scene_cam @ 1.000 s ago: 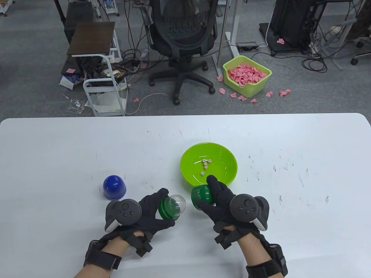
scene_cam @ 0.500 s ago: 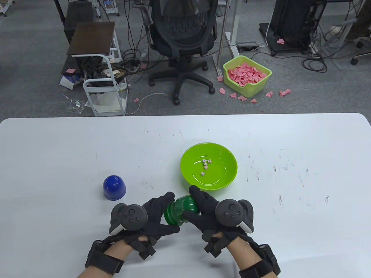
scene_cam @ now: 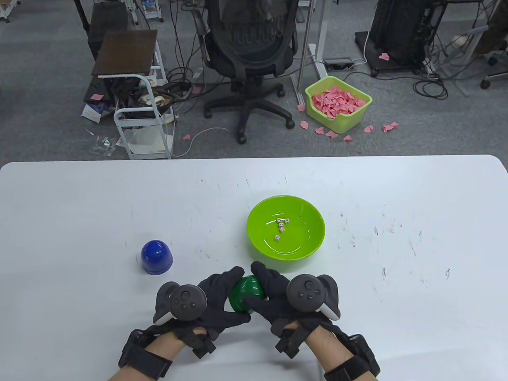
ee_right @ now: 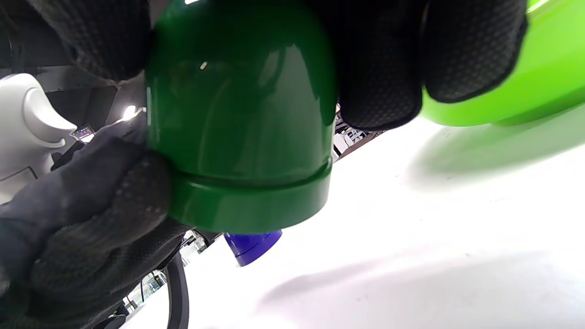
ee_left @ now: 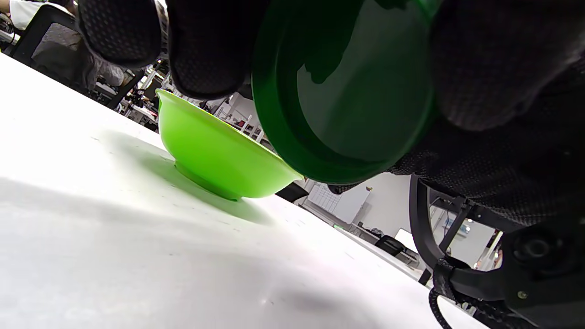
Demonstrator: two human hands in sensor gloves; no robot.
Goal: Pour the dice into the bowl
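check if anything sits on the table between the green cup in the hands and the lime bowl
Nothing visible does. The green cup, held between the left hand and right hand, sits just short of the lime bowl, with only bare table between. The blue cup stands well off to the left.

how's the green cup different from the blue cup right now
The green cup is held off the table between both hands, left hand and right hand; the blue cup stands alone on the table, untouched. The green cup sits near the bowl, the blue cup farther to the left. They differ in colour. Both are glossy domes of similar shape with a band at the base.
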